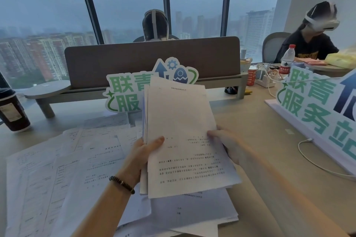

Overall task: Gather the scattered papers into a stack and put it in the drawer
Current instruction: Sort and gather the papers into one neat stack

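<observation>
I hold a stack of printed papers (181, 131) lifted above the desk in both hands. My left hand (142, 158), with a bead bracelet on the wrist, grips the stack's left edge, thumb on top. My right hand (229, 146) holds the right edge, fingers curled under and thumb on the top sheet. Several loose printed sheets (63, 169) lie scattered over the desk to the left and below the stack. More sheets (192, 209) lie under the held stack near the front edge. No drawer is in view.
A dark paper cup (12, 109) stands at the left. A green-lettered cut-out sign (127, 92) stands behind the stack; a larger one (316, 106) lies at the right with a white cable (316, 163). A grey divider (152, 59), a water bottle (287, 59) and two seated persons are beyond.
</observation>
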